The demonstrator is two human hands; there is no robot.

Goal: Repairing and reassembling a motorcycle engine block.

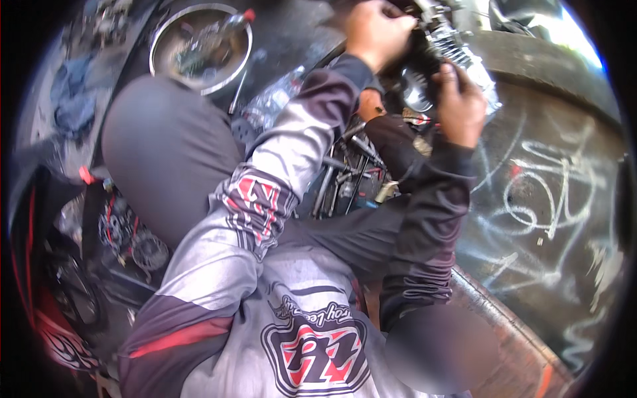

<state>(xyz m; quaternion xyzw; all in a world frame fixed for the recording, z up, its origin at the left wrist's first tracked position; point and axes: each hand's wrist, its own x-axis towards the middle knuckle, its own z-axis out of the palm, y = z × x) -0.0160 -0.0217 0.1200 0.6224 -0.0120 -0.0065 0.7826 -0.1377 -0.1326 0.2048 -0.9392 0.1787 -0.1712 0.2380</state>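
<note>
A wide fisheye camera is looking steeply down from the person's head, straight edges bending toward its dark round rim. The shirt point(315, 331) is filling the near bottom, the left knee point(169, 149) is sitting beyond it, and the left hand point(378, 33) and right hand point(462, 106) are showing farther out, toward the top.

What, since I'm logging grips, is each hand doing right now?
Left hand: fingers curled beside the metal assembly; whether it holds anything cannot be told.
Right hand: fingers bent, close by the same assembly; its grip cannot be told.
</note>
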